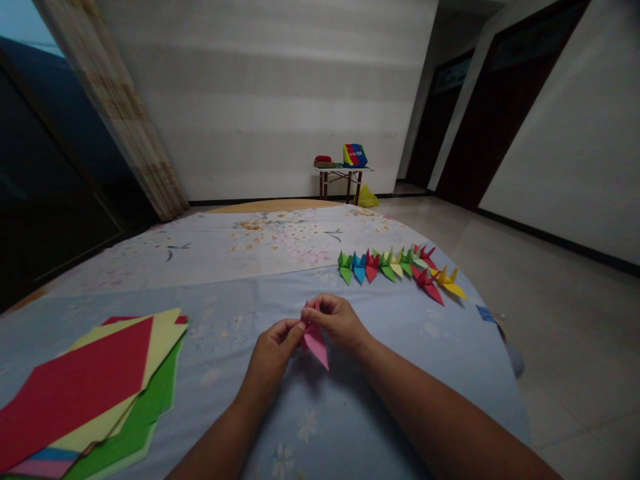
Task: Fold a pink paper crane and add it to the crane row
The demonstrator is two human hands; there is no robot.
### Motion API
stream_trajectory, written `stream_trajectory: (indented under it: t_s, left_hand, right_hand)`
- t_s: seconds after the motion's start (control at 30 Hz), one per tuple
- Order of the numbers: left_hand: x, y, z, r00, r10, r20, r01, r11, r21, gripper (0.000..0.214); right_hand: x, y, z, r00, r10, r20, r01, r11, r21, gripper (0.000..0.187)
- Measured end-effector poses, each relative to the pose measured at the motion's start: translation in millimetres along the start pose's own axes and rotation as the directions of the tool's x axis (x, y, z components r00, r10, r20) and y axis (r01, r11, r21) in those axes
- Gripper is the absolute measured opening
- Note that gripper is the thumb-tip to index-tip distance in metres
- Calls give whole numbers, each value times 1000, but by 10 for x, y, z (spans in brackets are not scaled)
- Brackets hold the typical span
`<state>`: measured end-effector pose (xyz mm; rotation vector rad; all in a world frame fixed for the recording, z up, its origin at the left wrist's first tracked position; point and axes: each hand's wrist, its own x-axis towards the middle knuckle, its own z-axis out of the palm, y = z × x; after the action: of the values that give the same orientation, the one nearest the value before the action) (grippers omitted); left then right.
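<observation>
Between my two hands is a pink folded-paper crane [316, 345], held just above the blue part of the tablecloth. My left hand [274, 347] pinches its left side between thumb and fingers. With thumb and fingertips my right hand [336, 320] grips its upper part. One pointed pink flap hangs down towards me; the fingers hide much of the rest. Beyond my right hand, several finished paper cranes [371, 267] in green, blue, red, pale yellow and yellow stand in a row on the cloth.
A stack of coloured paper sheets [95, 363], red on top, lies at the left of the round table. The floral tablecloth [220, 247] covers most of it. By the far wall stands a small table [343, 171] bearing a colourful box [355, 155], with a yellow bag [368, 197] beside it.
</observation>
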<state>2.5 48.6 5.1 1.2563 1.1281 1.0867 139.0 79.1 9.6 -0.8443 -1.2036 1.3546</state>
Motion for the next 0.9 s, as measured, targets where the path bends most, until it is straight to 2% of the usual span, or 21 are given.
stream_trajectory:
  t_s: [0.43, 0.73, 0.9]
  left_hand:
    - [13, 34, -8, 990, -70, 122, 90, 983, -159, 30]
    - [7, 74, -6, 995, -50, 84, 54, 997, -50, 31]
    - [-3, 82, -2, 996, -63, 70, 63, 998, -1, 33]
  right_hand:
    - [-4, 10, 11, 999, 42, -18, -43, 998, -43, 30]
    - [23, 38, -32, 992, 117, 50, -112, 990, -84, 29]
    - [22, 20, -23, 992, 122, -15, -123, 992, -34, 28]
